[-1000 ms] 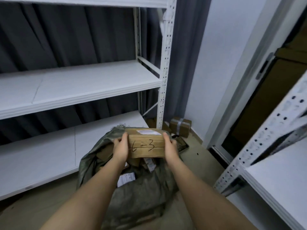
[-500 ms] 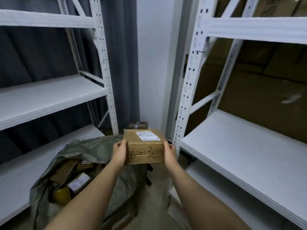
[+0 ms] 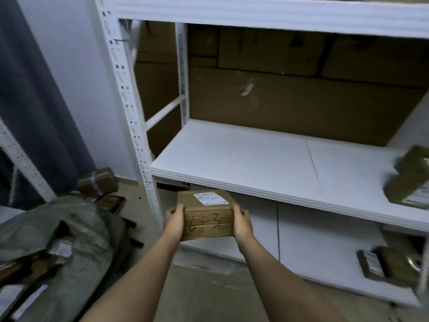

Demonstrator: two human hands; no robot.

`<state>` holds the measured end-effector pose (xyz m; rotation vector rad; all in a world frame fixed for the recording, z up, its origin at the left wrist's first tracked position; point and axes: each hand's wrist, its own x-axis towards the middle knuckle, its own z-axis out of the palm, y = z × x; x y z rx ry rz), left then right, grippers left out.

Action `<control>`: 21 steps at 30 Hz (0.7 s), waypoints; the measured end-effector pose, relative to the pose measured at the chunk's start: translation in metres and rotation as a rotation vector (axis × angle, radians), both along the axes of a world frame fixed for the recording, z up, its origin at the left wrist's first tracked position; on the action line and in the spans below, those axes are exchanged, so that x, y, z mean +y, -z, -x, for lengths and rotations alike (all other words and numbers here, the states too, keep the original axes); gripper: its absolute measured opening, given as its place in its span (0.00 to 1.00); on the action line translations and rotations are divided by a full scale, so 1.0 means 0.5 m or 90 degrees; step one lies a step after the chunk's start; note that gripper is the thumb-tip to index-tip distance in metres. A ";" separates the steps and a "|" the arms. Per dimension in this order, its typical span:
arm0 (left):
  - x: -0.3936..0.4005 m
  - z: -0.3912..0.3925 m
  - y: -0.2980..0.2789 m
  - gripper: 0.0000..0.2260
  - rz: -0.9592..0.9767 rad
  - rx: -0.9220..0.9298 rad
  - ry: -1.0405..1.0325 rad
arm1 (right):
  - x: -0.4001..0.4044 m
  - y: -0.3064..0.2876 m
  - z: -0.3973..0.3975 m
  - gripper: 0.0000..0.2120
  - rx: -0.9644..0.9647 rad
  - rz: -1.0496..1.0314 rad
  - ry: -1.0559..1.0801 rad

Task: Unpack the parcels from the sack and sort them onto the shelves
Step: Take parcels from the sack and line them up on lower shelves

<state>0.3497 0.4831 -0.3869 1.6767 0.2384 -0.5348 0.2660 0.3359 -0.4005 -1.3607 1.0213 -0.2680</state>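
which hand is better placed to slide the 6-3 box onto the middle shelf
Right, marginally. Both hands hold the box, left hand and right hand at opposite ends, just below the middle shelf. The bare shelf board stretches up and to the right, on the right hand's side; the upright post stands on the left.

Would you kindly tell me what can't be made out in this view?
- Shipping label on the held parcel: print too small to read.
- Parcels on the middle shelf: blurred, cut off by the right edge.
- Sack contents: mostly hidden by its fabric.
- Both hands' fingers: hidden behind the parcel.
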 end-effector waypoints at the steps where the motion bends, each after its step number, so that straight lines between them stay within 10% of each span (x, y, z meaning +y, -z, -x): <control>1: -0.033 0.020 0.002 0.19 -0.003 0.003 0.029 | -0.028 0.002 0.030 0.16 -0.003 -0.002 0.023; 21: -0.728 0.573 0.126 0.23 -0.039 0.103 0.321 | -0.649 0.112 0.701 0.26 0.121 -0.026 0.242</control>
